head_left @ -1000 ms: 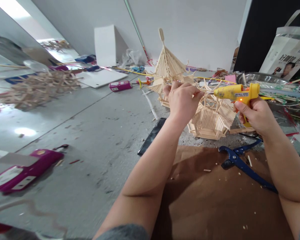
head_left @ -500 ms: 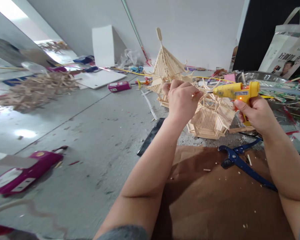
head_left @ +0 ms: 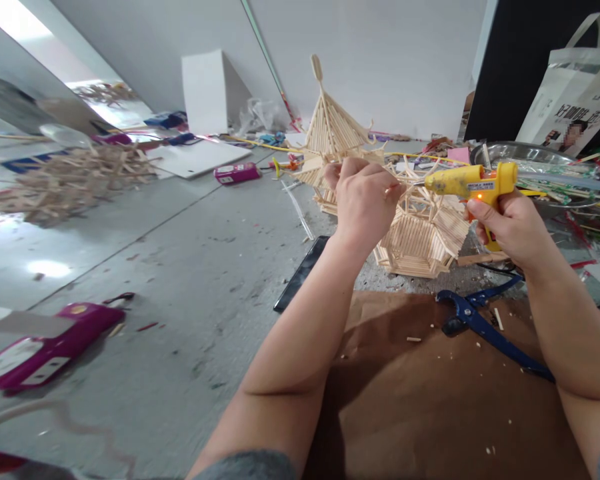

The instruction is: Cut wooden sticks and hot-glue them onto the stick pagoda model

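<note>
Hot-glue gun [head_left: 463, 181] near a wooden-stick model [head_left: 417, 245].
My right hand [head_left: 515, 225] grips the gun; my left hand [head_left: 364, 203] curls near its nozzle [head_left: 419, 183], hold unclear.

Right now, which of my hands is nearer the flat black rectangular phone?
Left. Your left hand is beyond the phone and to its right; your right hand is much farther right, holding a yellow plastic glue gun.

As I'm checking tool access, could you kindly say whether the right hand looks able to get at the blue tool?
Probably not immediately: the right hand holds the yellow glue gun. Otherwise the way looks free, as the blue tool lies mostly uncovered on the brown sheet.
</note>
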The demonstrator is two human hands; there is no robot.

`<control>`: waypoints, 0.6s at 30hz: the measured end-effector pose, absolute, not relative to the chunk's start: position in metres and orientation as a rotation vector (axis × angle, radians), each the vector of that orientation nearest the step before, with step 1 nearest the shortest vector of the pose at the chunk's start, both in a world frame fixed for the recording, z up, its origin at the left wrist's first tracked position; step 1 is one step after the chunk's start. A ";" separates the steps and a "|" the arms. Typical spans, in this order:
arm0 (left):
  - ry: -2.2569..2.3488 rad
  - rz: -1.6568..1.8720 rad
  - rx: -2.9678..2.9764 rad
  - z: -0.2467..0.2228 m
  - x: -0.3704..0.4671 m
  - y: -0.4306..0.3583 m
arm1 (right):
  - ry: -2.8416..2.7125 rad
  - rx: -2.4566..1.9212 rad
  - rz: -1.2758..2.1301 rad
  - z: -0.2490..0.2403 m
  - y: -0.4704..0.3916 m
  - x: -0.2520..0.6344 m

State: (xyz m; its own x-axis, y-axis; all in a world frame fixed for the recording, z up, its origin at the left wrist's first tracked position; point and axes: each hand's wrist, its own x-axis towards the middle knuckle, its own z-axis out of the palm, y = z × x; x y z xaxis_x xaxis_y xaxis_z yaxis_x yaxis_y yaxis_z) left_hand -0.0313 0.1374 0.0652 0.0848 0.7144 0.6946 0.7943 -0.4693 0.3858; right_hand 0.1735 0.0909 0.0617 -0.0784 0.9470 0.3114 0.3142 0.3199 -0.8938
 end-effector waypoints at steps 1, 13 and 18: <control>-1.564 -1.347 -2.246 0.065 -0.031 0.137 | -1.601 -1.178 0.808 0.062 0.091 0.173; -1.520 -1.294 -2.236 0.065 -0.031 0.137 | -1.640 -1.132 0.822 0.051 0.096 0.170; -1.505 -1.235 -2.228 0.064 -0.032 0.138 | -1.642 -1.105 0.815 0.050 0.097 0.169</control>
